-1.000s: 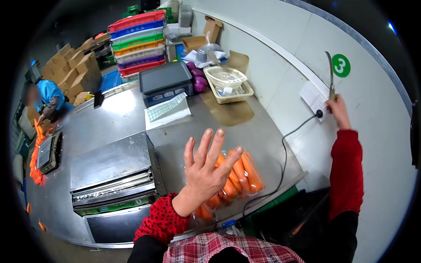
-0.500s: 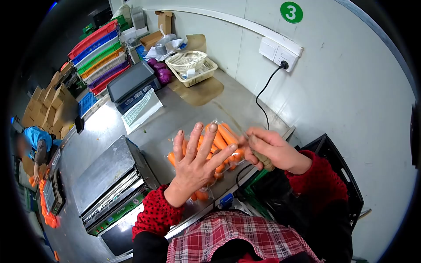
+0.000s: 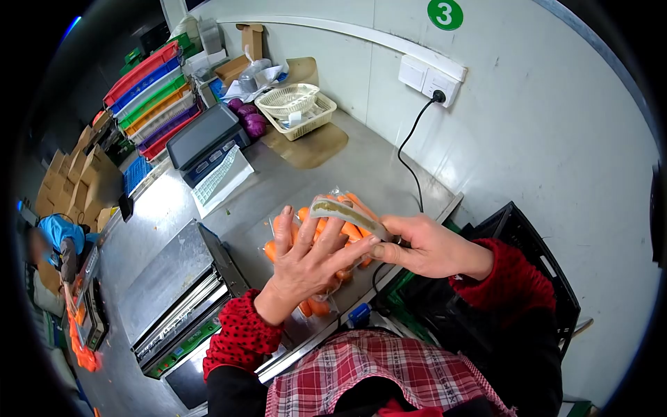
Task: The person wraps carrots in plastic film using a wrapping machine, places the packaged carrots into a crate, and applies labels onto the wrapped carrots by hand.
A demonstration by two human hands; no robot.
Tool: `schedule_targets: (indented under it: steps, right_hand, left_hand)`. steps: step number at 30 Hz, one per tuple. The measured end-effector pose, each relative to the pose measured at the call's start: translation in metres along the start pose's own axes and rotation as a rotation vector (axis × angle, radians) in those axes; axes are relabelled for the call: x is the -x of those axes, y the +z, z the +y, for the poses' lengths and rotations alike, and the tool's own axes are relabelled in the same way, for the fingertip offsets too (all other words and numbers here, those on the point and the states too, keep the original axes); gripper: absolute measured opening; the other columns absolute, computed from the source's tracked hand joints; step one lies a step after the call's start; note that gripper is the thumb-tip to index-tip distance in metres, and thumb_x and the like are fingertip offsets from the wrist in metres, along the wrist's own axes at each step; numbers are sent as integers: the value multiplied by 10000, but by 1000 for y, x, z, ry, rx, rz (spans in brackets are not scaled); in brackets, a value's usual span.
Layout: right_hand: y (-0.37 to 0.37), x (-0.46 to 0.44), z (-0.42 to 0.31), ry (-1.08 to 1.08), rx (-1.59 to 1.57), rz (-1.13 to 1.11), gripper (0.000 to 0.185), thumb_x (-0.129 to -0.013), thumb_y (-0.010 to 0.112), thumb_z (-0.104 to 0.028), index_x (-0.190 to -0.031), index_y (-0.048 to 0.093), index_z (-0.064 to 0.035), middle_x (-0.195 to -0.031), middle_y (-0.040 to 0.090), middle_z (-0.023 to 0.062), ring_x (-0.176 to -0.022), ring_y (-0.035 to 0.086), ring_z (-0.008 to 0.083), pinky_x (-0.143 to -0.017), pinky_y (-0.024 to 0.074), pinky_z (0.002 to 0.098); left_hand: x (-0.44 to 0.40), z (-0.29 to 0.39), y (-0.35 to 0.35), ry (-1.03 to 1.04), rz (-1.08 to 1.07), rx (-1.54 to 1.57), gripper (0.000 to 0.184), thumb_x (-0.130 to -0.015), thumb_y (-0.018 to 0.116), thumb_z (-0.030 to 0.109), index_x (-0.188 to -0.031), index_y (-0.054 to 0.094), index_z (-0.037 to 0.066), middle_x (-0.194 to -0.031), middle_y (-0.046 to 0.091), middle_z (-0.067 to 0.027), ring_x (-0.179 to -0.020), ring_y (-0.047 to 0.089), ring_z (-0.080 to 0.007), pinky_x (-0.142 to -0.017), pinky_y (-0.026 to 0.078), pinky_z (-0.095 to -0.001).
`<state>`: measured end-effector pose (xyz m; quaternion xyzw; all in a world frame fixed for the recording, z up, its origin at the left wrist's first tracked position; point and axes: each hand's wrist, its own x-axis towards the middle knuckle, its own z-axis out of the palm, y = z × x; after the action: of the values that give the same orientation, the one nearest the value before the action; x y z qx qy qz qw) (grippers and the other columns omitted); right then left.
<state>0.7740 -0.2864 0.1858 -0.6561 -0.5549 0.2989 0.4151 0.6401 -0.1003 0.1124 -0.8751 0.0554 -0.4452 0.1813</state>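
Note:
My right hand (image 3: 427,247) is closed on a roll of tape (image 3: 351,214), whose curved pale edge reaches over the fingertips of my left hand. The fingers of my left hand (image 3: 306,264) are spread, palm down, above bagged carrots (image 3: 354,205). Clear plastic wraps the carrots, which lie on the metal table (image 3: 278,182) beneath and beyond both hands. Whether my left fingertips touch the curved object cannot be made out.
A metal sealing machine (image 3: 170,278) stands left, a scale (image 3: 208,142) and cream baskets (image 3: 299,111) behind. A black crate (image 3: 535,257) is at right, below the plugged cable (image 3: 406,142). Far left, a person (image 3: 62,236) works beside orange bags.
My right hand has come down from the wall to my left hand. The curved object it holds has swung across my left fingertips. The view has turned and shifted.

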Motion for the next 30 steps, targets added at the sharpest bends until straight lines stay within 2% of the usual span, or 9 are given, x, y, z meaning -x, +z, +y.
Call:
schedule_targets:
  steps: [3,5,12,16,18,21,26,30]
  right_hand:
    - [-2,0,6,-13,54,-31,345,-979,559,-342,-941,573,0,-685,539,82,-613,492,154,-564,431,322]
    - [-2,0,7,-10,39,-38,357,-978,557,-353,-941,576,2,-683,539,87,-607,494,162,-561,431,329]
    - [1,1,8,63,45,-64,363,-979,552,-354,-974,589,6,-673,539,89,-605,504,160,-559,430,335]
    - [3,2,-1,105,-9,-84,344,-988,539,-339,-996,594,0,-667,524,57,-602,493,133,-547,420,319]
    - [5,3,-3,125,-83,-82,324,-998,523,-323,-1009,597,-8,-662,502,13,-602,479,100,-536,406,290]
    - [6,4,-5,138,-171,-98,323,-1009,500,-333,-1002,592,-23,-665,480,-23,-593,464,69,-527,400,257]
    - [9,6,-3,131,-319,-151,355,-1013,477,-375,-986,576,-35,-673,481,-37,-574,456,54,-514,400,236]
    - [7,5,-3,103,-321,-165,377,-1015,470,-380,-985,577,-20,-693,504,-20,-592,478,65,-528,415,241]
  left_hand:
    - [-4,-5,-1,32,-3,0,490,-892,640,310,-1325,463,458,-1254,573,-50,-1203,539,-294,-1066,313,-579]
    - [-3,-10,4,91,64,-108,578,-929,546,348,-1424,302,520,-1167,570,34,-1127,588,-212,-1059,330,-560]
    - [-8,-19,1,152,80,-124,580,-941,526,384,-1440,266,523,-1212,584,30,-1120,597,-217,-1076,321,-535]
    - [-8,-19,1,139,45,-38,585,-936,541,376,-1438,275,517,-1217,591,13,-1113,604,-238,-1059,335,-527]
    - [-7,-17,2,114,51,13,591,-932,550,373,-1437,278,515,-1213,594,7,-1111,606,-248,-1050,343,-521]
    - [-5,-15,3,107,34,39,560,-913,576,343,-1401,352,503,-1227,595,-5,-1112,597,-258,-1028,368,-510]
    - [-13,-12,1,76,29,300,456,-848,617,254,-1247,528,455,-1287,583,-28,-1098,577,-244,-974,421,-481]
    - [-15,-9,0,43,14,429,438,-814,635,214,-1198,565,412,-1305,580,-50,-1088,578,-248,-960,431,-459]
